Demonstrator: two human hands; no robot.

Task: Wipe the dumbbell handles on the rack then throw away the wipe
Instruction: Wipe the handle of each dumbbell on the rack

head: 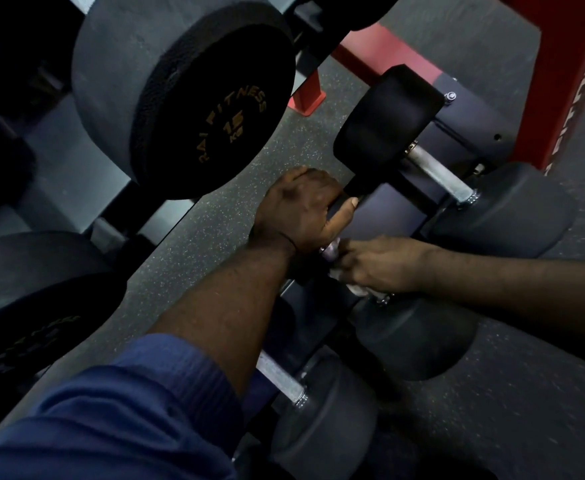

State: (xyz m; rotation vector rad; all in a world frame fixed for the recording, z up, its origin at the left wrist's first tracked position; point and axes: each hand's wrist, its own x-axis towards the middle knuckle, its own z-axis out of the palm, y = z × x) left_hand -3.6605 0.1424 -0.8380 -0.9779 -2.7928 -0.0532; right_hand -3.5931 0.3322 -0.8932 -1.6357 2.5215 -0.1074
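Right grip [374,265] wraps wipe [354,289] round dumbbell handle [328,250] beside left grip [298,209].

A gym: racked dumbbells [457,188], a 15 kg weight [194,109], speckled rubber floor [215,230].

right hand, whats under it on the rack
A pale wipe peeks out beneath the right hand, held against a steel dumbbell handle. Only a short bit of handle shows; the rest is hidden by it and the left hand.
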